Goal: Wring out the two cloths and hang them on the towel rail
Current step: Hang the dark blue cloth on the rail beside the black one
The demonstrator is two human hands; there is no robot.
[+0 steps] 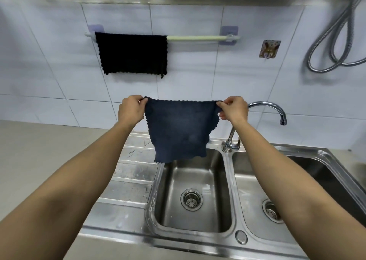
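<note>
While left hand (130,109) and right hand (234,109) pinched top corners of dark blue scalloped cloth (179,129) above steel sink (227,170), black cloth (131,53) hung on pale towel rail (196,38). Best: keep edge taut, drape over bare rail at 1 o'clock.

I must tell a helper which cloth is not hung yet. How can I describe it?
Look above the left sink basin. The blue cloth is stretched between the left hand and right hand. Unlike the black cloth, it touches no rail.
</note>
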